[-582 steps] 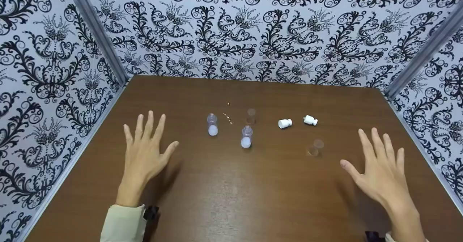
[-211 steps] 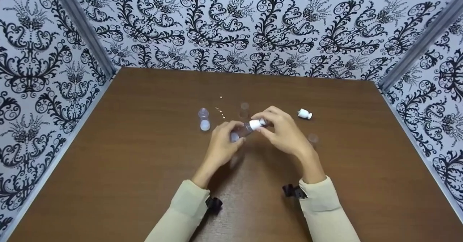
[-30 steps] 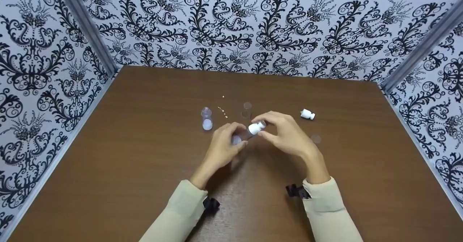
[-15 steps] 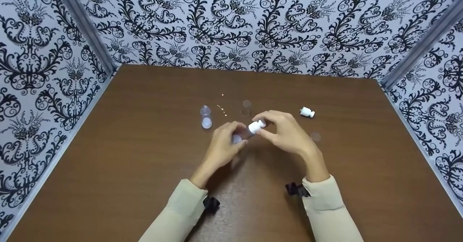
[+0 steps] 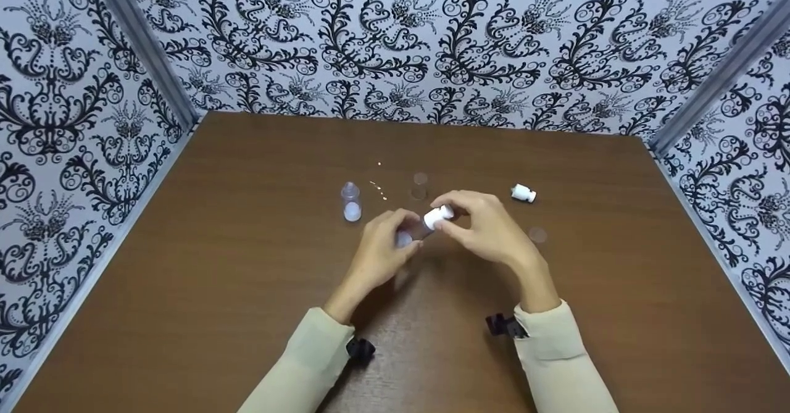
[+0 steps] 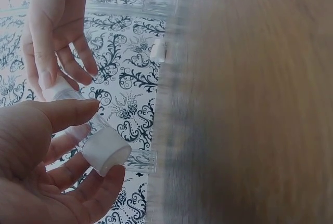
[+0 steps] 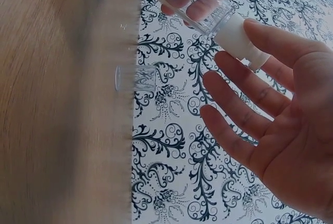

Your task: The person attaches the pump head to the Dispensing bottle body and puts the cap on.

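Tilted above the middle of the table is a small clear bottle [image 7: 208,16] with a white base. My left hand [image 5: 379,249] holds it by the body, thumb on one side and fingers on the other. A white pump top [image 5: 436,216] sits at the bottle's neck end, and my right hand [image 5: 490,231] pinches it between thumb and fingers. In the right wrist view the pump top meets the bottle's neck; whether it is fully screwed down I cannot tell. The other fingers of the right hand spread loosely.
A second clear bottle [image 5: 351,202] with a white base lies left of the hands. Another white pump top [image 5: 523,193] lies at right. Clear caps stand behind the hands [image 5: 419,186] and near the right wrist, the right cap [image 5: 537,234] partly hidden. Small pale specks [image 5: 378,187] dot the table.
Far earlier, both hands were spread apart, with the bottle and pump top on the table. By seven seconds ago both were held together. Over the last second the hands have barely moved.
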The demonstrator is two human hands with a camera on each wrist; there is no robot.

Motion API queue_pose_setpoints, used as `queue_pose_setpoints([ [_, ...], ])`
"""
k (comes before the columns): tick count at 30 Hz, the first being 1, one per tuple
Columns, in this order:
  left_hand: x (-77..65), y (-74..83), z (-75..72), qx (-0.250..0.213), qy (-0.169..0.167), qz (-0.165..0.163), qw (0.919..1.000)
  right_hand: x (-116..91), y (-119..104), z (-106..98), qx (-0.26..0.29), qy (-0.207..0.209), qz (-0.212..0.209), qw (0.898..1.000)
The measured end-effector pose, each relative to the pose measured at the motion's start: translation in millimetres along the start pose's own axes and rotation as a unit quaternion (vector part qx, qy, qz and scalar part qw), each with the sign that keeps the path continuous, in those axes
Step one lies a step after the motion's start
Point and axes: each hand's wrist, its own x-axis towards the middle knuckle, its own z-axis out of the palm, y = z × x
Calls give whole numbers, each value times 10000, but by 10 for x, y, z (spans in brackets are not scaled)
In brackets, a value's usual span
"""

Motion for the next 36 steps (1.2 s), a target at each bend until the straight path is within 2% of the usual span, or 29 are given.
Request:
queue_pose_setpoints([
  [11,5,9,9,-39,-19,31,10000,2,-12,10,-132,63,319,9994],
  [19,-6,17,-3,-82,-186,-145,9997,-18,-17,-18,-112,80,376,9992],
  [36,-8,20,-11,-58,-167,-155,9997,-33,22,-65,-66,24,-144,9999],
])
